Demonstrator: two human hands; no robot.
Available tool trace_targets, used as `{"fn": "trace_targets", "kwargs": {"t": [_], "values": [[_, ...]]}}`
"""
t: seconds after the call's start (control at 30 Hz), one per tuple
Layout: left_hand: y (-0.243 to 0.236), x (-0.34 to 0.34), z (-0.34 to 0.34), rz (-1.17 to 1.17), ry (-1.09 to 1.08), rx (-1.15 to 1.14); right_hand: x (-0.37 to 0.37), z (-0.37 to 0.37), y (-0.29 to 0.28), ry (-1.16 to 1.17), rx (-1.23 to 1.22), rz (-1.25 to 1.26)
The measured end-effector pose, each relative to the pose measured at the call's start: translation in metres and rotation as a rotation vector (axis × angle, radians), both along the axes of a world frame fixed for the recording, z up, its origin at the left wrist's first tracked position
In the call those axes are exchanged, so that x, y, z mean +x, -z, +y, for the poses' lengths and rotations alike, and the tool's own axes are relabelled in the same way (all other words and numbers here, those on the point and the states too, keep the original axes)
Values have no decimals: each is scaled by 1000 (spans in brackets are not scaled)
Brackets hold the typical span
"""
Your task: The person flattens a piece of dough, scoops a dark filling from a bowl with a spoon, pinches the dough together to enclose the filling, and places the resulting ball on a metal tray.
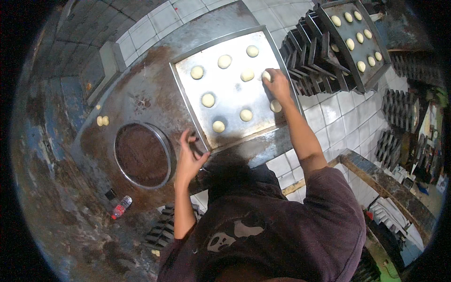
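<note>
A square metal baking tray point(237, 94) lies on the table in front of me, with several pale dough balls point(224, 61) spaced out across it. At the tray's right side, my right hand point(278, 86) has its fingers closed around a dough ball point(266, 76). Another dough ball point(276, 106) sits close to that wrist, partly covered by the forearm. My left hand point(189, 157) is beside the tray's near left corner with fingers apart and nothing in it; the thumb tip seems to touch the corner.
Left of the tray stands a round metal pan point(167, 160) of dark brown contents. Small dough pieces point(103, 121) lie beyond it, and a bottle with a red label point(121, 207) lies nearer. Stacked trays point(312, 51) rise at right, the top one point(340, 42) carrying dough balls.
</note>
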State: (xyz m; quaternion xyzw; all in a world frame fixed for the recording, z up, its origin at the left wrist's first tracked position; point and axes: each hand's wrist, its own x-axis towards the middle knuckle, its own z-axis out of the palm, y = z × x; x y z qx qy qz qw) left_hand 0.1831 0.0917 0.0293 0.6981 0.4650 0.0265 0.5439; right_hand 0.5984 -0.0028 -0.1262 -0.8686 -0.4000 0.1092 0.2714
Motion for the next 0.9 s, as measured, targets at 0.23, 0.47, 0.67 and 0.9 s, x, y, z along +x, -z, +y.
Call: {"fn": "trace_targets", "kwargs": {"t": [0.23, 0.47, 0.67, 0.9], "values": [[10, -57, -39, 192, -17, 146, -18, 18, 36, -290, -308, -353], [4, -38, -52, 182, -9, 46, 12, 17, 56, -267, -139, -35], [-2, -28, -44, 91, -85, 11, 2, 53, -8, -763, -155, -221], [6, -27, -24, -145, -98, 39, -11, 101, -27, -788, -574, -120]]}}
